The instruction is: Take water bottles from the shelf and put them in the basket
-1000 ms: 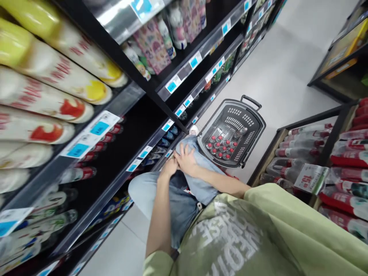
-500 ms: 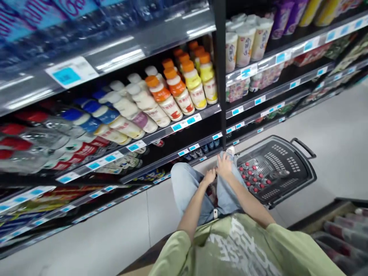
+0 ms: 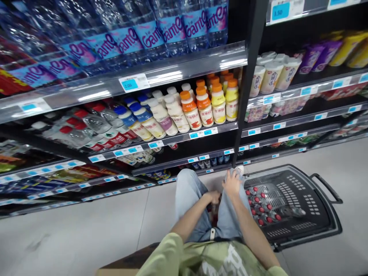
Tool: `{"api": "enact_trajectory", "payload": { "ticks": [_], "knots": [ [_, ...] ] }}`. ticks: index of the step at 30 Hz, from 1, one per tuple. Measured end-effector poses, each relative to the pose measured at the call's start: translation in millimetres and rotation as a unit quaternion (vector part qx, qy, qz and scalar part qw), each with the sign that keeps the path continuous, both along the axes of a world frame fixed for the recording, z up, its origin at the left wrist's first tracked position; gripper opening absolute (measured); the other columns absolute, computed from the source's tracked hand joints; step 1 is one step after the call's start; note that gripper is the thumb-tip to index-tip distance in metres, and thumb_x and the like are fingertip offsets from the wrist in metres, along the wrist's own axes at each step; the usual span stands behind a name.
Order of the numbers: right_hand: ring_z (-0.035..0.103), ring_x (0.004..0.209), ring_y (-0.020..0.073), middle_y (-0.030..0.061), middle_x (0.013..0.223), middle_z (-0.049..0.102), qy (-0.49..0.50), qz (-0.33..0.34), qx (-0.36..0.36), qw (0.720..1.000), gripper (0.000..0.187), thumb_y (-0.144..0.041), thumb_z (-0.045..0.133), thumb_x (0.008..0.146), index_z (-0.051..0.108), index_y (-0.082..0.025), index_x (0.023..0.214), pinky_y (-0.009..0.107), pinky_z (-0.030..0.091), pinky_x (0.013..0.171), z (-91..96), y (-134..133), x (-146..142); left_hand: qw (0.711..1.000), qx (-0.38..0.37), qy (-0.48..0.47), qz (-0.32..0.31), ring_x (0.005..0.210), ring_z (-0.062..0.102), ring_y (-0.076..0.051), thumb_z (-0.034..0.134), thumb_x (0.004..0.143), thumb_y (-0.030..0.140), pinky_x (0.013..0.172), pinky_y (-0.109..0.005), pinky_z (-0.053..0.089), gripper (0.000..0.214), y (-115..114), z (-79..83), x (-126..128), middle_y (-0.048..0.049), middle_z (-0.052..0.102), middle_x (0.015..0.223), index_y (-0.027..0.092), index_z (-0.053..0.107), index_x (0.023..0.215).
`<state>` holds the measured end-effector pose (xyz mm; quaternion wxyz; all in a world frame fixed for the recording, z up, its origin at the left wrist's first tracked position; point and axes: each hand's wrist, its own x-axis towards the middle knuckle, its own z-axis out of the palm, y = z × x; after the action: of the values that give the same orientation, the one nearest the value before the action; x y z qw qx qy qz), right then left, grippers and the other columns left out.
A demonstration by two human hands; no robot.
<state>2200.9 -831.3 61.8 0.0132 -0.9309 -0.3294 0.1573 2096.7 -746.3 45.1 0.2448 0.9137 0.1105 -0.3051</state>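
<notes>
I am crouched in a shop aisle in front of black drink shelves. My right hand point(image 3: 232, 184) lies flat on my right knee, fingers stretched out, holding nothing. My left hand point(image 3: 214, 197) rests between my knees with its fingers curled inward; I cannot make out anything in it. Just right of my right knee sits a black shopping basket point(image 3: 299, 234) on the floor, holding several clear bottles with red caps point(image 3: 263, 209).
Shelves point(image 3: 161, 76) hold large water bottles on top, then small drink bottles with orange, yellow, white and blue caps point(image 3: 201, 105). Blue price tags line the shelf edges. Pale floor tiles point(image 3: 86, 234) stretch to the left and behind the basket.
The view has swung from a tilted look down the aisle to facing the shelves squarely. My hands stayed on my knees; the left one has slid lower between them.
</notes>
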Motion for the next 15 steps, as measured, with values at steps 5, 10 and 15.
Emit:
{"api": "enact_trajectory", "payload": {
  "ticks": [5, 10, 15],
  "knots": [
    [0.054, 0.149, 0.0509, 0.0363, 0.176, 0.044, -0.002, -0.004, 0.010, 1.000, 0.071, -0.038, 0.068, 0.110, 0.054, -0.016, 0.176, 0.067, 0.058, 0.103, -2.4, 0, -1, 0.993, 0.041, -0.089, 0.067, 0.135, 0.075, -0.032, 0.067, 0.100, 0.027, 0.121, -0.043, 0.059, 0.032, 97, 42.0, 17, -0.0166, 0.081, 0.135, 0.019, 0.083, 0.127],
    [0.057, 0.146, 0.0526, 0.0371, 0.172, 0.049, 0.001, -0.006, 0.024, 1.000, 0.067, -0.034, 0.068, 0.109, 0.059, -0.012, 0.172, 0.070, 0.059, 0.103, 0.3, 2, -7, 0.952, 0.162, -0.149, 0.214, 0.149, 0.065, -0.032, 0.064, 0.102, 0.023, 0.131, -0.043, 0.049, 0.044, 217, 109.3, 5, -0.0208, 0.069, 0.157, 0.016, 0.075, 0.143],
    [0.059, 0.144, 0.0529, 0.0365, 0.171, 0.051, -0.007, -0.003, 0.025, 1.000, 0.066, -0.032, 0.069, 0.107, 0.062, -0.012, 0.169, 0.070, 0.059, 0.103, 1.7, 5, -10, 0.901, 0.242, -0.162, 0.322, 0.157, 0.058, -0.038, 0.057, 0.107, 0.029, 0.138, -0.054, 0.039, 0.050, 290, 159.0, -20, -0.0233, 0.068, 0.161, 0.011, 0.069, 0.151]
  ]
}}
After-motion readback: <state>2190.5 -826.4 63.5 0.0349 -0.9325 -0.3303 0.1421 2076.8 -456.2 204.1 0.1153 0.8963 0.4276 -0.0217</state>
